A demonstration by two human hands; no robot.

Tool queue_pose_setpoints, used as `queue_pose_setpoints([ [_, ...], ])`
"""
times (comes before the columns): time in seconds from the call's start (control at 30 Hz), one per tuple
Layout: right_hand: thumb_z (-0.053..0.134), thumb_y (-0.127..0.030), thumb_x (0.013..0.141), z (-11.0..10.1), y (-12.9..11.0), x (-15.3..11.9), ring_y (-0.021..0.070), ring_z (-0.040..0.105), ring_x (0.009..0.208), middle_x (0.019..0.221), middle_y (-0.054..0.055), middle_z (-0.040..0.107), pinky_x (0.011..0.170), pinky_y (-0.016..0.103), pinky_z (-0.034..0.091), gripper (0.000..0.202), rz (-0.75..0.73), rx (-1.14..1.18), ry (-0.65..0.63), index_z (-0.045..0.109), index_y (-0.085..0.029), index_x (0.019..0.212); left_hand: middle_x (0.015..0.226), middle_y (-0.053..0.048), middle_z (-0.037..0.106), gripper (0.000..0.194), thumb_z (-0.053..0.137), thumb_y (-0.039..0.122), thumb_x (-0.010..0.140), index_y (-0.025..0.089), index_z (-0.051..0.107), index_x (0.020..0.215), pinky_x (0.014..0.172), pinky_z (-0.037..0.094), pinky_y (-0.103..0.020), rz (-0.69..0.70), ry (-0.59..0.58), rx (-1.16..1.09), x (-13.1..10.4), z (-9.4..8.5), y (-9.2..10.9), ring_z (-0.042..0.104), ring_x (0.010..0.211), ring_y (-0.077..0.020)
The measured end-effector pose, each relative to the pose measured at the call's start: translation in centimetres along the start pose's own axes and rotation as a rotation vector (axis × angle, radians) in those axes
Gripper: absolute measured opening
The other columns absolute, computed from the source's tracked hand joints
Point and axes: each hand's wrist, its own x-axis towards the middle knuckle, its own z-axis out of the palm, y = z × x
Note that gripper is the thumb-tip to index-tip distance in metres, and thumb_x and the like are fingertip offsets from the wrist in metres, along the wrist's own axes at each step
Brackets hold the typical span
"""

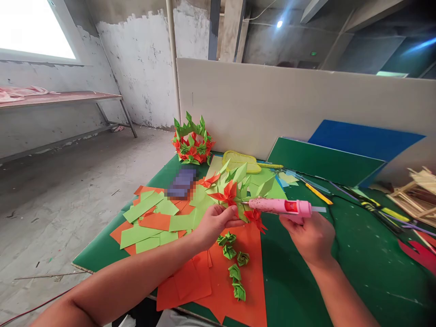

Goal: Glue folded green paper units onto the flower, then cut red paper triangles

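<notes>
My right hand [312,236] is wrapped round the handle of a pink hot glue gun [275,205], with a clear glue stick poking from its back end. The gun's nozzle points left, close to a folded-paper piece [240,177] of green pointed leaves and orange flowers. Fingers of my left hand [221,220] pinch that piece at its lower edge, beside an orange paper flower [227,194]. Whether the nozzle touches the paper, I cannot tell. Below my hands, several small green folded-paper rosettes [235,268] lie on an orange sheet [252,290].
Green and orange paper strips [153,222] cover the table's left side. A finished-looking paper crown [192,143] stands at the far left corner. A yellow-handled cutter [318,194], cords, green board [323,161] and wooden sticks [413,193] lie to the right. A pale partition [272,100] rises behind.
</notes>
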Motion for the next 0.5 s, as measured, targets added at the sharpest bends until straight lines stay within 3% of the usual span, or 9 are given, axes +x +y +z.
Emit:
queue_pose_setpoints([
  [0.17, 0.06, -0.036, 0.083, 0.06, 0.14, -0.11, 0.0154, 0.052, 0.049, 0.051, -0.001, 0.048, 0.045, 0.026, 0.032, 0.024, 0.032, -0.034, -0.004, 0.051, -0.021, 0.067, 0.071, -0.005, 0.07, 0.034, 0.079, 0.042, 0.068, 0.011, 0.066, 0.067, 0.09, 0.052, -0.035, 0.011, -0.037, 0.007, -0.12, 0.07, 0.14, 0.071, 0.073, -0.0198],
  [0.33, 0.058, -0.035, 0.083, 0.08, 0.17, -0.23, 0.0152, 0.05, 0.047, 0.049, -0.001, 0.044, 0.044, 0.027, 0.031, 0.026, 0.066, -0.028, -0.026, 0.048, -0.022, 0.063, 0.062, -0.003, 0.067, 0.034, 0.078, 0.042, 0.07, 0.011, 0.066, 0.067, 0.092, 0.051, -0.037, 0.031, -0.066, 0.029, -0.06, -0.1, 0.1, 0.071, 0.079, -0.0225],
  [0.5, 0.06, -0.032, 0.083, -0.06, 0.08, 0.12, 0.0146, 0.049, 0.045, 0.048, -0.002, 0.046, 0.044, 0.026, 0.032, 0.026, -0.006, 0.0, 0.023, 0.048, -0.022, 0.063, 0.071, -0.006, 0.07, 0.032, 0.076, 0.042, 0.072, 0.011, 0.068, 0.068, 0.092, 0.052, -0.037, 0.062, -0.105, 0.038, -0.11, 0.03, 0.35, 0.07, 0.086, -0.0231],
])
